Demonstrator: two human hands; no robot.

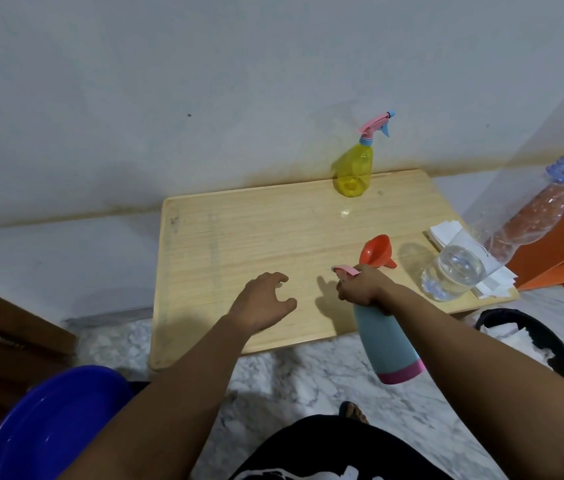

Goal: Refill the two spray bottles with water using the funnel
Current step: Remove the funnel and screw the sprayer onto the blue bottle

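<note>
- While the blue spray bottle (386,341) is gripped at its neck by the right hand (363,287), tilted above the table (239,244) edge, its spray head is seen not yet removed.
- Left hand (263,303) is held loose and empty, hovering over the wood beside the right.
- Orange funnel (375,252) is noted lying just beyond the right hand; water bottle (464,271) further right.
- Yellow spray bottle (355,168) stands capped, well beyond both hands.
- Neither refill is judged begun; whether any holds water cannot be told.
</note>
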